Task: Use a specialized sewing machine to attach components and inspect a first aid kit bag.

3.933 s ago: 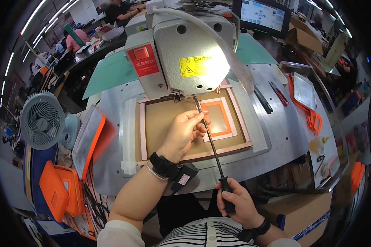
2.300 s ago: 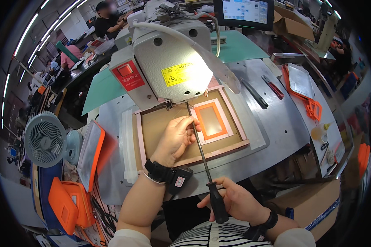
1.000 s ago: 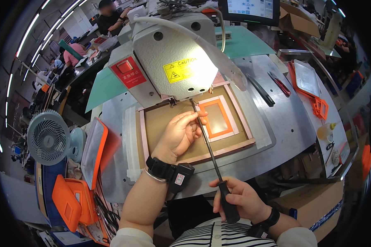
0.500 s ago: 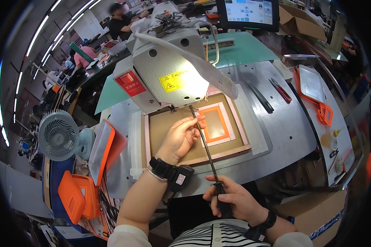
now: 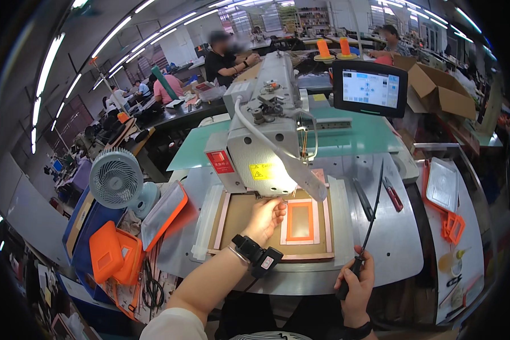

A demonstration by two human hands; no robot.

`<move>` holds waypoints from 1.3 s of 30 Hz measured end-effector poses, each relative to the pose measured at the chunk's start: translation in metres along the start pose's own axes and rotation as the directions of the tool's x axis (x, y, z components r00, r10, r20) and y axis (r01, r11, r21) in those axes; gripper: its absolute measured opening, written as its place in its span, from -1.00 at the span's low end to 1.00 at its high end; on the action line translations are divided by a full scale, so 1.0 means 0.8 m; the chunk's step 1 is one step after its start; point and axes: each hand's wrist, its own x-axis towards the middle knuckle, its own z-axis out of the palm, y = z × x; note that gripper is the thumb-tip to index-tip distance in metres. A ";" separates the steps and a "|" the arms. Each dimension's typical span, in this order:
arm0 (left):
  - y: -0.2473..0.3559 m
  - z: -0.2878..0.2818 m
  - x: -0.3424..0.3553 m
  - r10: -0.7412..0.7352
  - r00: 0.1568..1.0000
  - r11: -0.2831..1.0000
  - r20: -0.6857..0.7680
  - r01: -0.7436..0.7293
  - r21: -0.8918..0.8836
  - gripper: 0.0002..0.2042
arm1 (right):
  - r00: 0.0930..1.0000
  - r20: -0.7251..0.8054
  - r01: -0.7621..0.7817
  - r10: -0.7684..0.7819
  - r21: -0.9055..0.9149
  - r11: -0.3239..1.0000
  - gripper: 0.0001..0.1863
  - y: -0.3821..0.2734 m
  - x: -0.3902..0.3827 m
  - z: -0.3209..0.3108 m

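Note:
My left hand (image 5: 268, 218) is under the head of a grey industrial sewing machine (image 5: 241, 161), beside its needle area. Its fingers are pinched together; whatever they hold, if anything, is too small to make out. Off to the right, my right hand (image 5: 358, 286) grips the black handle of a long screwdriver (image 5: 374, 218), whose dark shaft points up and away over the metal table. Below the machine head lies a brown template (image 5: 260, 243) edged with pink strips. An orange rectangular frame (image 5: 312, 224) with a pale centre is set in it, just right of my left fingers.
A dark slim tool (image 5: 363, 199) and red-handled pliers (image 5: 393, 195) lie on the metal plate at right. A control screen (image 5: 370, 88) stands behind. At left are a small fan (image 5: 117, 178) and orange cases (image 5: 106, 252). Co-workers sit farther back.
The screwdriver has swung right, away from the machine head and my left fingers, carried by my right hand. My left hand stays under the machine. The view has tilted up.

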 end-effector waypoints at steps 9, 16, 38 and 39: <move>-0.019 0.009 0.004 -0.037 0.999 0.963 0.039 0.046 -0.267 -0.78 | 1.000 -0.018 -0.004 0.005 0.061 0.998 -0.56 0.003 0.029 -0.012; -0.022 0.000 0.008 -0.067 0.996 0.947 0.052 0.080 -0.312 -0.80 | 0.998 -0.014 -0.053 0.054 0.059 0.997 -0.57 0.000 0.030 -0.015; -0.020 0.009 0.009 -0.034 0.999 0.969 0.020 0.038 -0.244 -0.81 | 1.000 0.010 0.001 0.000 -0.075 0.997 -0.57 0.007 0.028 -0.013; -0.020 0.012 0.007 -0.022 1.000 0.972 0.004 0.023 -0.235 -0.81 | 1.000 0.011 0.005 -0.004 -0.078 0.997 -0.56 0.007 0.028 -0.013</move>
